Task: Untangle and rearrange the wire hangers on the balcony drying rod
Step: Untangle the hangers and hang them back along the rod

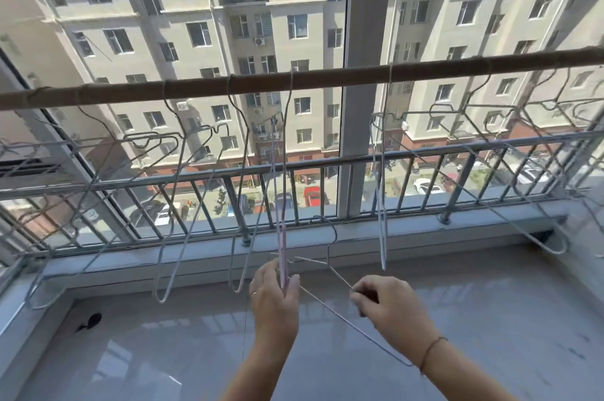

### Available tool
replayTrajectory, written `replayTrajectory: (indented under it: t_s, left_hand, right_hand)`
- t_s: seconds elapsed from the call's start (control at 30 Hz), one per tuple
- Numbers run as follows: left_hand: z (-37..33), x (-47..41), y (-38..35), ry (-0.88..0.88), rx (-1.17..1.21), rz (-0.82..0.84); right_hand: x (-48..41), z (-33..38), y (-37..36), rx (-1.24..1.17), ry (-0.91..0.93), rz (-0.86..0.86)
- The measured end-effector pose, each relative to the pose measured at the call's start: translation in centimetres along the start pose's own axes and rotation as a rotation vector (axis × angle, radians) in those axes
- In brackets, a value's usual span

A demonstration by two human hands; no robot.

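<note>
A brown drying rod (313,76) runs across the view at chest height. Several thin wire hangers hang from it by their hooks, at the left (183,191), the middle and the right (380,191). My left hand (276,299) pinches the bottom end of the middle hanger (282,204), which hangs edge-on from the rod. My right hand (385,305) grips a loose wire hanger (330,273) held flat below the rod; its hook curls up near the sill, and its long lower wire runs under my right wrist.
A metal railing (327,165) and window frames stand just behind the rod, with a vertical post (362,80) at the middle. A pale ledge (425,227) lies below. More hangers crowd the far right (536,112) and far left (39,178).
</note>
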State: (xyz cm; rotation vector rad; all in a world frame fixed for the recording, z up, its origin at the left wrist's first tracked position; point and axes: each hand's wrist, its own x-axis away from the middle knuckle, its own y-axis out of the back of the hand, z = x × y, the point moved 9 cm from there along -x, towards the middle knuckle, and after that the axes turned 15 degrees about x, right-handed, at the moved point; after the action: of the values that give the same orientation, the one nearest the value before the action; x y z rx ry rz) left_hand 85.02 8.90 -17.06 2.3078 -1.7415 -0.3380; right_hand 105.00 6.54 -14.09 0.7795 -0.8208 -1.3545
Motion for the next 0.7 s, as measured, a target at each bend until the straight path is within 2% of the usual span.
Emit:
replayTrajectory:
  t_s: [0.17, 0.27, 0.37, 0.53, 0.7]
  left_hand:
    - [-3.0, 5.1, -3.4, 0.221, 0.479, 0.123]
    - [-5.9, 6.3, -3.8, 0.247, 0.761, 0.140]
    - [-8.9, 6.3, -3.8, 0.214, 0.917, 0.176]
    - [-12.5, 5.1, -3.6, 0.119, 1.004, 0.196]
    - [-15.3, 3.7, -2.7, -0.064, 0.931, 0.221]
  right_hand:
    - [2.9, 3.6, 1.0, -0.391, -0.042, -0.098]
    - [3.3, 4.7, 1.9, -0.625, -0.086, -0.155]
    - [2.7, 5.4, 3.4, -0.792, -0.105, -0.244]
    - [1.2, 7.4, 6.2, -0.957, -0.069, -0.349]
    - [-0.7, 8.4, 9.4, -0.996, -0.022, -0.424]
